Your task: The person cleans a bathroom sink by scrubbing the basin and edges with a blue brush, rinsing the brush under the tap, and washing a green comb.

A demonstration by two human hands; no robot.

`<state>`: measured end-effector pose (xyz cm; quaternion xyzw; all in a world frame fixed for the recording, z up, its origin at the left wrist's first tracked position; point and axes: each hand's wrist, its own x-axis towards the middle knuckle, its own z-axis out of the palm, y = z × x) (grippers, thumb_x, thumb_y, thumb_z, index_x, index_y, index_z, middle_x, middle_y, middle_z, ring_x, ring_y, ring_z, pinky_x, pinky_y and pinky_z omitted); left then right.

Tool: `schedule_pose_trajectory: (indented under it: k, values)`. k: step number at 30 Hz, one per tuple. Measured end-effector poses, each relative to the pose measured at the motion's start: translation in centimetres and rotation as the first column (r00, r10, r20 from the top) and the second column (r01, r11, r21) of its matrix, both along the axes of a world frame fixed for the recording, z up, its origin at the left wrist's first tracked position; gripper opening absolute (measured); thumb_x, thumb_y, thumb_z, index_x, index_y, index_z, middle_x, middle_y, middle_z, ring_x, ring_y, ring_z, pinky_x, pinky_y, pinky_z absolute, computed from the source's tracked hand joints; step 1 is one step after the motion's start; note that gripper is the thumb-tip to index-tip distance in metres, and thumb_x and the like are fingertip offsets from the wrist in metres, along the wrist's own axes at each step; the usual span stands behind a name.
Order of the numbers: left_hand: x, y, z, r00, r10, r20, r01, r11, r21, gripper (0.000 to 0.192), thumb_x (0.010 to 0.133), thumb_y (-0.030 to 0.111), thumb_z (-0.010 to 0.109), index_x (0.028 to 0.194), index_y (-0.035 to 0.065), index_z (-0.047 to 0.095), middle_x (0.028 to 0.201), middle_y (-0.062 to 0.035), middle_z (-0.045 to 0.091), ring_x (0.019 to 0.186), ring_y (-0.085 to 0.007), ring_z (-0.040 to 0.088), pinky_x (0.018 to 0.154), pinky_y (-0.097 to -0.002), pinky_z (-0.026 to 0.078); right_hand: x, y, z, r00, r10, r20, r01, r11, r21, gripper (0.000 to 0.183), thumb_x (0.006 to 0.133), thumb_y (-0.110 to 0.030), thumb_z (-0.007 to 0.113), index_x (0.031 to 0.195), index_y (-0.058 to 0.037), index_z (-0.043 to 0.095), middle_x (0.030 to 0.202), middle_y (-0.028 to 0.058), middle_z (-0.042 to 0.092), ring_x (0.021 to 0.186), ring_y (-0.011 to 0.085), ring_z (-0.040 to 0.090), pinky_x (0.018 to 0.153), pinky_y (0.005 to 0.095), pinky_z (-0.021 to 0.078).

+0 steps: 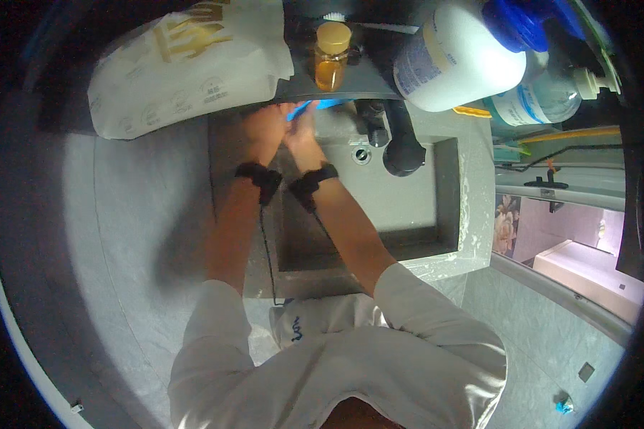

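Observation:
Both hands reach forward over the back left corner of a grey rectangular sink (397,198), just under the edge of a dark shelf. Between the fingers of my left hand (265,131) and my right hand (300,134) is a bright blue item (306,109), partly hidden by the shelf and fingers, so its kind cannot be told. My right hand's fingers close on it; the left fingers are at its left end, their grip unclear. Each wrist wears a black strap with a thin cable. A black faucet (403,153) stands to the right of the hands.
On the shelf (370,80) lie a white printed soft pack (193,75), a gold-capped small bottle (331,59), a toothbrush (375,26) and a large white bottle (461,59). Farther right is a clear pump bottle (553,99). A drain-like ring (361,155) sits at the basin's back.

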<state>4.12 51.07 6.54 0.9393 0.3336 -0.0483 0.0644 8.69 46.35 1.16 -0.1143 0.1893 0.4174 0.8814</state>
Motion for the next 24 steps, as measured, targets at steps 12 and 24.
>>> schedule_pose_trajectory:
  k: [12,24]
  values:
    - [-5.1,2.7,-1.6,0.993,-0.102,0.056,0.086,0.969,0.233,0.041,0.081,0.041,0.041,0.073,0.0055,0.058,0.062,-0.0129,0.057,0.053,-0.0285,0.056,0.049,-0.0401,0.044,-4.6,2.4,0.9,0.978,-0.024,-0.205,0.009,0.997,-0.073,0.039,0.082,-0.05,0.038,0.07,-0.0132,0.043,0.065,0.0022,0.046,0.06,0.0148,0.045,0.057,0.0269,0.0406]
    - [-4.7,-0.6,0.5,0.965,-0.216,0.151,0.239,0.958,-0.156,0.05,0.082,0.046,0.036,0.073,0.0027,0.058,0.065,-0.0164,0.056,0.062,-0.0327,0.055,0.054,-0.0413,0.043,-2.7,-2.7,-4.1,0.971,0.14,0.192,-0.065,0.934,-0.353,0.042,0.083,-0.046,0.037,0.092,-0.0061,0.044,0.08,0.01,0.053,0.07,0.0205,0.051,0.061,0.0316,0.0433]
